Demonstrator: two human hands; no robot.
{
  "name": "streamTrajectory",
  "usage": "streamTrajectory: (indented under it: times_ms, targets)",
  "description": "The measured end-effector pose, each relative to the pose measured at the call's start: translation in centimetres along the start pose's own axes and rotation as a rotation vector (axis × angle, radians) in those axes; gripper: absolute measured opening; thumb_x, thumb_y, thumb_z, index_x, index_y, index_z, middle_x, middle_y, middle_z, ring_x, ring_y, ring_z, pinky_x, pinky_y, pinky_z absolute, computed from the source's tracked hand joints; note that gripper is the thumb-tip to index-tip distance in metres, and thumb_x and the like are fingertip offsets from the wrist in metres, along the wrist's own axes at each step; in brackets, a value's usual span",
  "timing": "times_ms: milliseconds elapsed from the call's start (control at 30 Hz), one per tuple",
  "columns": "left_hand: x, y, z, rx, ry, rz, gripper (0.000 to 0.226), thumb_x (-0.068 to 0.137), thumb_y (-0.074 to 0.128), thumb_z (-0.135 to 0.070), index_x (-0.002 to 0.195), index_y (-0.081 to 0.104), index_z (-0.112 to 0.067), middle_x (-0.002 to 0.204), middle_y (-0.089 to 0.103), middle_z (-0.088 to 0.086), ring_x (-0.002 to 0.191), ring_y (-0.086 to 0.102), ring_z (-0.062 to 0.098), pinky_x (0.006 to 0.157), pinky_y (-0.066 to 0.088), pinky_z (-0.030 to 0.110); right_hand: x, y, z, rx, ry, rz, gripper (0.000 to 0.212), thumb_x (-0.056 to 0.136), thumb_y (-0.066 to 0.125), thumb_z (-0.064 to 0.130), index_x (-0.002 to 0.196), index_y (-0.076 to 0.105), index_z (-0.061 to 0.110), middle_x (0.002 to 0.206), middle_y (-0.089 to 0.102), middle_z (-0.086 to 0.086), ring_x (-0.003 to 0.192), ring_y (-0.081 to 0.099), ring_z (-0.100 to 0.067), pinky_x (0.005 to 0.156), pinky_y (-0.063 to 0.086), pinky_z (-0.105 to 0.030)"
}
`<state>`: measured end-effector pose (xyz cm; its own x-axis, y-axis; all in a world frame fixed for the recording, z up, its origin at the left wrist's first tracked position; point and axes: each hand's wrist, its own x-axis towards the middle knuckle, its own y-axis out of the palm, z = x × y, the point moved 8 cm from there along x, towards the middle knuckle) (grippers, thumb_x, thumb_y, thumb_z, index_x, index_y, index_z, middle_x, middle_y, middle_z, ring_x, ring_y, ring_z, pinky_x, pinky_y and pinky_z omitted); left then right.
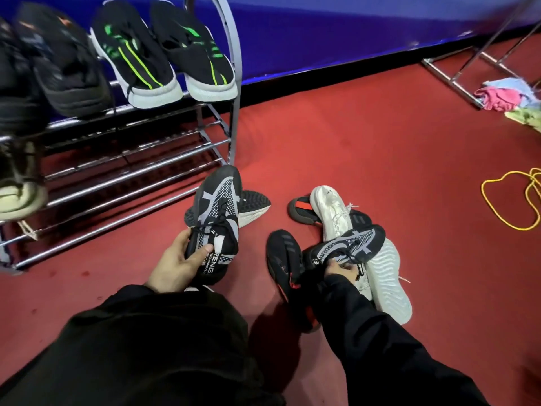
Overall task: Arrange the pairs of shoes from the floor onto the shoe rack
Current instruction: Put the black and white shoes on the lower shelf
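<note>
My left hand (178, 263) grips a black-and-grey knit sneaker (218, 218) by its heel, toe pointing up toward the shoe rack (131, 168). My right hand (341, 268) holds the matching black-and-grey sneaker (351, 244) low over the floor pile. Under and beside it lie a white sneaker (333, 209), an overturned white-soled shoe (386, 282), a black shoe with red trim (285, 259) and another black-and-red shoe (301, 208). A black shoe with a white sole (254, 205) lies behind the left-hand sneaker.
The rack's top shelf carries a black pair with green stripes (164, 54) and dark shoes (58, 68) to the left; a pale shoe (20, 183) sits lower left. A yellow cord (509, 200) lies on the red floor at right, with cloths (503, 96) by a metal stand.
</note>
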<state>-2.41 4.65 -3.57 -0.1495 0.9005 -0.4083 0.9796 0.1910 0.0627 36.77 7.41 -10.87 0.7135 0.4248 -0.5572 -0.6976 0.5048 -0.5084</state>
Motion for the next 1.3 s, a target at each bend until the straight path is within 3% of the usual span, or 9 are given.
streamTrajectory:
  times_ms: [167,300,467,600,733,833,1000,1167,1300]
  targets:
    - [-1.2,-2.3,-1.0,-0.099,0.048,-0.107,0.038,0.096,0.059,-0.004,0.131,0.056,-0.018,0.119,0.074,0.000,0.105,0.072,0.010,0.087,0.058,0.027,-2.2,0.4,1.4,0.190,-0.096,0.049,0.031,0.083,0.071,0.011,0.100,0.046,0.004,0.100,0.053,-0.017,0.092,0.053,-0.028,0.096,0.041,-0.036]
    - [-2.6,-4.9,-2.9,-0.105,0.131,-0.238,0.037,0.098,0.057,-0.007,0.132,0.058,-0.021,0.113,0.076,-0.013,0.108,0.069,0.004,0.089,0.055,0.022,-2.1,2.5,0.1,0.312,-0.236,0.153,0.033,0.063,0.065,0.044,0.088,0.051,0.028,0.095,0.055,-0.015,0.087,0.055,-0.030,0.083,0.046,-0.044]
    - [-3.5,-10.1,-3.5,-0.185,0.058,-0.550,0.023,0.099,0.056,-0.036,0.120,0.063,-0.039,0.120,0.072,-0.005,0.109,0.070,0.020,0.095,0.056,0.049,-13.6,6.7,5.0,0.198,-0.475,0.516,0.022,0.095,0.055,-0.001,0.112,0.059,0.012,0.101,0.060,-0.006,0.079,0.060,0.004,0.076,0.048,-0.012]
    - [-3.5,-14.4,-5.1,-0.287,0.012,-0.643,0.026,0.101,0.052,-0.035,0.127,0.056,-0.032,0.121,0.070,0.001,0.098,0.072,0.028,0.074,0.061,0.056,-21.0,13.2,7.3,0.115,-0.514,0.827,0.025,0.098,0.051,0.007,0.102,0.066,0.026,0.095,0.073,-0.005,0.080,0.065,-0.018,0.074,0.051,-0.035]
    - [-1.8,-18.2,-8.2,-0.094,0.095,-0.716,0.043,0.101,0.054,-0.030,0.143,0.047,-0.023,0.140,0.057,-0.004,0.121,0.057,0.015,0.094,0.049,0.025,-25.9,17.5,8.9,0.097,-0.518,0.995,0.031,0.100,0.047,0.002,0.107,0.065,0.027,0.086,0.075,0.003,0.066,0.070,-0.013,0.052,0.056,-0.031]
    - [0.0,-19.9,-10.7,0.095,0.165,-0.757,0.049,0.102,0.052,-0.025,0.145,0.046,-0.003,0.140,0.050,-0.006,0.128,0.044,0.006,0.099,0.029,0.005,-28.1,19.5,9.7,0.109,-0.506,1.054,0.031,0.099,0.049,0.002,0.108,0.065,0.026,0.090,0.077,0.000,0.074,0.071,-0.016,0.060,0.057,-0.035]
    - [4.4,-22.5,-12.0,0.170,0.139,-0.805,0.023,0.100,0.053,-0.021,0.110,0.063,-0.002,0.099,0.065,0.003,0.102,0.060,0.025,0.087,0.036,0.026,-29.8,21.9,10.9,0.096,-0.482,1.125,0.030,0.101,0.049,0.004,0.117,0.064,0.023,0.107,0.075,-0.013,0.090,0.069,-0.030,0.073,0.056,-0.042]
    - [5.6,-22.6,-10.8,0.172,0.018,-0.894,0.040,0.096,0.051,-0.035,0.111,0.057,0.001,0.115,0.063,0.025,0.113,0.056,0.039,0.094,0.040,0.038,-29.6,23.2,10.9,0.076,-0.466,1.123,0.030,0.101,0.049,0.005,0.115,0.065,0.026,0.113,0.074,-0.013,0.099,0.068,-0.034,0.091,0.052,-0.054]
    - [4.7,-19.2,-12.2,0.831,0.098,-0.953,0.042,0.083,0.066,-0.037,0.101,0.056,-0.001,0.104,0.054,0.026,0.106,0.048,0.043,0.094,0.038,0.052,-30.0,24.2,11.5,0.082,-0.475,1.119,0.027,0.101,0.049,0.005,0.119,0.061,0.022,0.105,0.076,-0.002,0.096,0.069,-0.026,0.083,0.056,-0.050]
